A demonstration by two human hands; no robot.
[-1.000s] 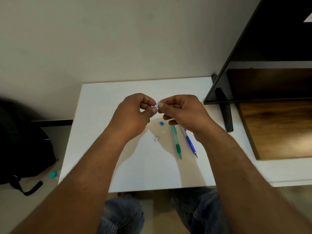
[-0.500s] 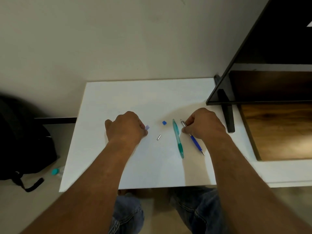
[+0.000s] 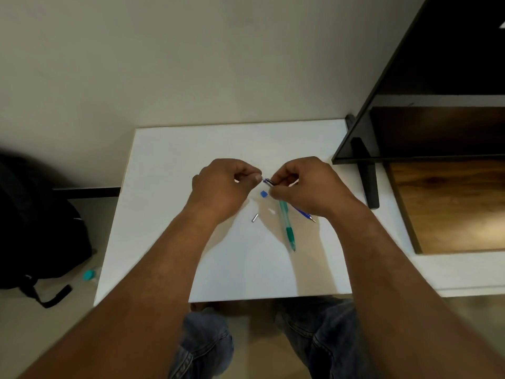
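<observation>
My right hand (image 3: pixel 306 184) grips the upper part of a blue pen (image 3: pixel 302 213) and holds it tilted above the white table (image 3: pixel 169 214), tip pointing down to the right. My left hand (image 3: pixel 226 184), fingers curled, pinches the pen's metal top end between thumb and forefinger. A green pen (image 3: pixel 287 225) lies on the table under my right hand. Beside it lie a small blue cap (image 3: pixel 263 194), a short metal piece (image 3: pixel 254 218) and a tiny white piece (image 3: pixel 271 211).
A black screen (image 3: pixel 437 91) on a black foot (image 3: pixel 366 176) stands at the right, over a wooden surface (image 3: pixel 451 203). On the floor at the left are a black backpack (image 3: pixel 35 228) and a teal-capped bottle (image 3: pixel 88 274). The wall rises behind the table.
Both hands dropped to the table and rose again. My right hand picked up the blue pen; my left hand left the pale piece on the table and met the pen's top end.
</observation>
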